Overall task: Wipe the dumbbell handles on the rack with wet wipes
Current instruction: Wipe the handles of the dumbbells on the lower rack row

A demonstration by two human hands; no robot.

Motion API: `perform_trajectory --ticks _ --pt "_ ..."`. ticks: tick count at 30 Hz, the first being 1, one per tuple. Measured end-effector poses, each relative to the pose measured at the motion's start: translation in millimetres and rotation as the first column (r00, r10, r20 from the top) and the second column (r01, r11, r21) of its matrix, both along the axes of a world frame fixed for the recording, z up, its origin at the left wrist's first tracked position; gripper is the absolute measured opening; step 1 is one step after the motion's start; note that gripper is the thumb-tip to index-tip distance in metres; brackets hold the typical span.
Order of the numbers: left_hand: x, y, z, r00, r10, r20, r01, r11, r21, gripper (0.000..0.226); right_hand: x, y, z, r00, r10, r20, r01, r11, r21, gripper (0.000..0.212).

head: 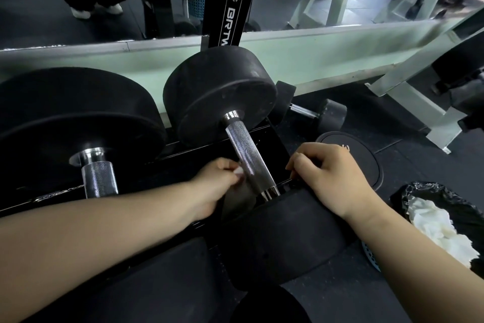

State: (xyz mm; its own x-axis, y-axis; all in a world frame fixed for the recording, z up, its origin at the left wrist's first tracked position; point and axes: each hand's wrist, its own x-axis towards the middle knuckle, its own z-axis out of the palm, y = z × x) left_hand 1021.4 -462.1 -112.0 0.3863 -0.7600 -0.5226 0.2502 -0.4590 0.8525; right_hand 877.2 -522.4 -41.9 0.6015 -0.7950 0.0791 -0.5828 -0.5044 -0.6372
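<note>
A large black dumbbell lies on the rack point(272, 139), its knurled steel handle point(242, 150) running toward me. My left hand point(218, 186) is at the handle's near left side and pinches a wet wipe point(239, 201); a greyish fold of it hangs under the handle. My right hand point(332, 178) sits just right of the handle's near end, fingers curled at the rack's front rail. Whether it holds the rail, an end of the wipe, or nothing is unclear. To the left, a second dumbbell shows its steel handle point(99, 178).
A bin lined with a black bag point(429, 191) holds used white wipes point(442, 231) at the right. A black weight plate point(364, 155) lies on the floor beyond my right hand, and a small dumbbell point(330, 116) behind it. A pale green rack frame point(408, 102) stands at right.
</note>
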Motion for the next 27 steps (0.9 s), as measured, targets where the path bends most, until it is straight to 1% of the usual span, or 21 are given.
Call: perform_trajectory --ticks 1,3,5,7,8,10,13,14,15,16,17,18,19,20,21,22,23,24,25,26,27 --pt "-4.1 4.0 0.2 0.999 -0.035 -0.004 0.035 0.999 0.026 0.03 0.0 -0.1 0.2 1.0 0.0 -0.006 0.0 1.0 0.0 0.026" --pt "-8.8 6.3 2.5 0.999 -0.012 -0.038 0.013 0.999 0.042 0.025 -0.3 0.1 0.9 1.0 0.002 -0.015 -0.002 1.0 0.002 0.022" --pt "-8.9 1.6 6.0 0.997 0.069 -0.035 -0.068 0.997 0.023 0.022 -0.5 0.0 1.1 1.0 0.011 -0.022 -0.011 1.0 0.01 0.021" --pt "-3.6 -7.2 8.4 0.988 0.153 0.022 -0.153 0.988 0.002 0.029 -0.7 -0.5 0.9 1.0 0.012 -0.019 -0.011 1.0 0.008 0.021" --pt "-0.1 -11.7 11.4 0.978 0.207 0.028 -0.207 0.978 -0.017 0.033 -0.6 -0.2 1.2 1.0 0.008 -0.014 -0.008 1.0 0.007 0.021" --pt "7.2 -18.5 14.1 0.961 0.276 -0.014 -0.276 0.961 -0.019 0.036 0.0 1.3 1.9 1.0 0.004 -0.008 -0.004 1.0 0.005 0.021" --pt "7.9 -11.5 11.6 0.974 0.219 -0.053 -0.218 0.976 0.007 0.038 0.3 0.5 1.9 1.0 0.003 -0.025 -0.003 1.0 0.009 0.021" --pt "6.8 -5.2 10.8 0.981 0.189 -0.044 -0.19 0.982 0.0 0.038 -0.1 -0.4 2.1 1.0 0.006 -0.025 -0.005 1.0 0.011 0.021" --pt "6.3 1.3 12.0 0.985 0.172 -0.004 -0.172 0.985 -0.018 0.036 -0.4 -0.7 2.2 1.0 0.009 -0.025 -0.009 1.0 0.01 0.021" --pt "7.3 7.8 17.2 0.982 0.177 0.066 -0.173 0.983 -0.065 0.033 -1.0 0.0 2.3 1.0 0.016 -0.022 -0.016 1.0 0.006 0.021" --pt "10.5 12.0 25.5 0.965 0.205 0.161 -0.181 0.972 -0.152 0.03 -1.3 0.8 2.6 1.0 0.025 -0.014 -0.025 1.0 0.002 0.021" --pt "14.7 13.0 34.8 0.93 0.234 0.283 -0.159 0.952 -0.263 0.03 -1.3 1.3 2.9 0.999 0.031 -0.006 -0.031 1.0 -0.001 0.021" --pt "18.5 11.8 45.5 0.876 0.24 0.418 -0.083 0.929 -0.361 0.03 -1.6 1.3 2.9 0.999 0.035 -0.002 -0.035 0.999 -0.003 0.02" --pt "20.9 9.8 56.4 0.806 0.221 0.549 0.041 0.904 -0.425 0.03 -1.5 1.1 2.8 0.999 0.036 -0.004 -0.036 0.999 -0.007 0.02" --pt "20.8 7.1 60.8 0.717 0.187 0.672 0.184 0.879 -0.441 0.027 -1.5 1.0 2.6 0.999 0.033 -0.005 -0.033 0.999 -0.01 0.02" --pt "20.0 3.9 60.8 0.594 0.141 0.792 0.321 0.861 -0.394 0.025 -1.6 1.1 2.5 1.0 0.027 -0.002 -0.027 1.0 -0.013 0.021" --pt "20.0 -0.9 58.8 0.42 0.093 0.903 0.443 0.847 -0.293 0.026 -1.8 1.1 2.4 1.0 0.021 0.003 -0.02 1.0 -0.015 0.021" --pt "21.4 -6.3 50.4 0.218 0.021 0.976 0.534 0.834 -0.137 0.027 -1.8 0.9 2.1 1.0 0.017 0.009 -0.017 1.0 -0.017 0.021" --pt "21.4 -11.1 42.9 0.052 -0.047 0.998 0.597 0.803 0.007 0.025 -1.7 0.7 1.6 1.0 0.018 0.013 -0.018 1.0 -0.016 0.022" --pt "21.2 -13.0 37.4 -0.028 -0.142 0.989 0.632 0.765 0.128 0.032 -1.5 0.6 1.1 1.0 0.019 0.017 -0.019 1.0 -0.014 0.022" --pt "22.0 -13.4 33.0 -0.033 -0.21 0.977 0.664 0.726 0.179 0.045 -1.5 0.3 0.8 1.0 0.021 0.021 -0.021 1.0 -0.012 0.022"
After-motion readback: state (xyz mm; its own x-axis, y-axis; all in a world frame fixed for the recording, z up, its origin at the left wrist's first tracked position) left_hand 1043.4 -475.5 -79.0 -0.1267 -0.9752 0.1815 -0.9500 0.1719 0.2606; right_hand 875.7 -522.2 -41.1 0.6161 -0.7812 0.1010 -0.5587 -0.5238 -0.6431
